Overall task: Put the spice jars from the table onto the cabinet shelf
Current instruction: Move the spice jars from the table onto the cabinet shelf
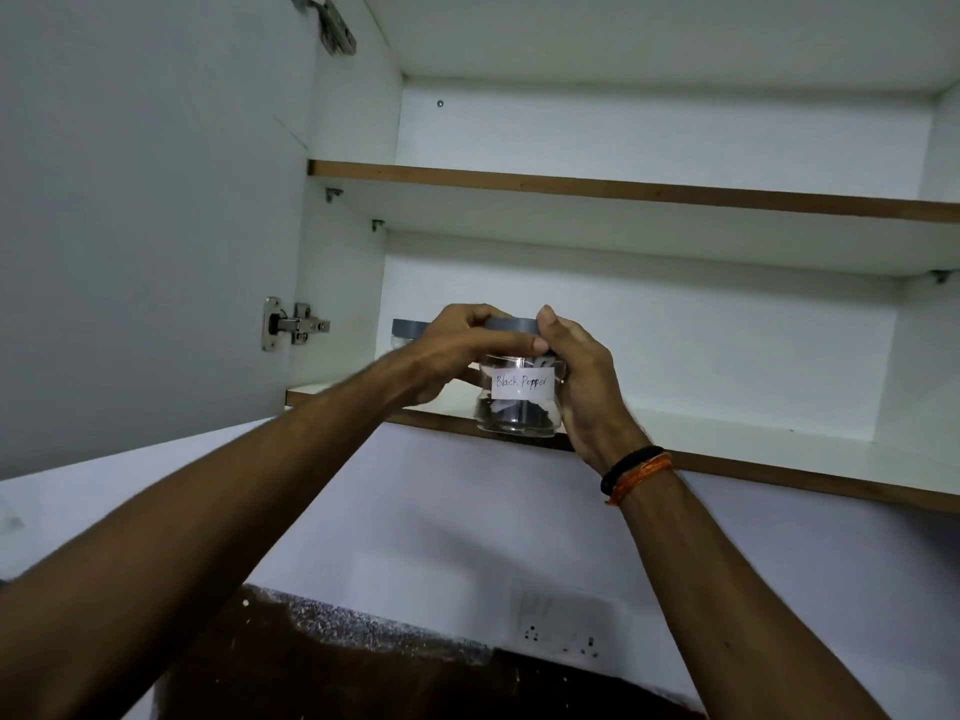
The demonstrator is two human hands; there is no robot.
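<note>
A clear glass jar (519, 402) with a grey lid and a white label reading "Black Pepper" is held up at the front edge of the lower cabinet shelf (753, 439). My left hand (447, 356) grips its left side and lid. My right hand (582, 376) wraps its right side, thumb on the lid. Dark contents fill the jar's bottom. Behind my left hand, another jar (408, 332) with a grey lid stands on the shelf at the back left, mostly hidden.
The open cabinet door (145, 226) hangs at the left with its hinges (291, 324). An upper shelf (623, 192) spans above. Below are a white wall with a socket plate (561, 631) and a dark speckled counter (337, 667).
</note>
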